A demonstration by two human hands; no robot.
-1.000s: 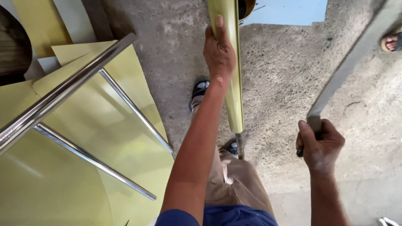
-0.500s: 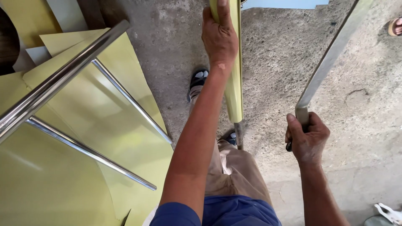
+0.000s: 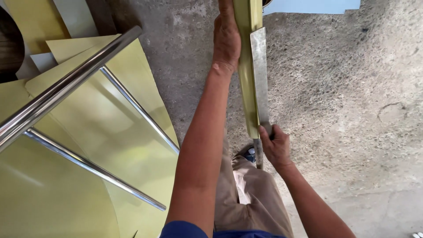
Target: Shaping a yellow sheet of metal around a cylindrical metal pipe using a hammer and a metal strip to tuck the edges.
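The left hand is closed around a long yellow-green strip, near the top of the view, with the fingers wrapped on its left side. The strip stands almost upright above the concrete floor. The right hand is closed on the handle of a flat metal blade, just under the lower end of the strip. The blade lies along the right side of the strip and touches it. To the left, shiny metal tubes cross over large yellow-green sheets. Below the hands, the person's beige trousers and one shoe are visible.
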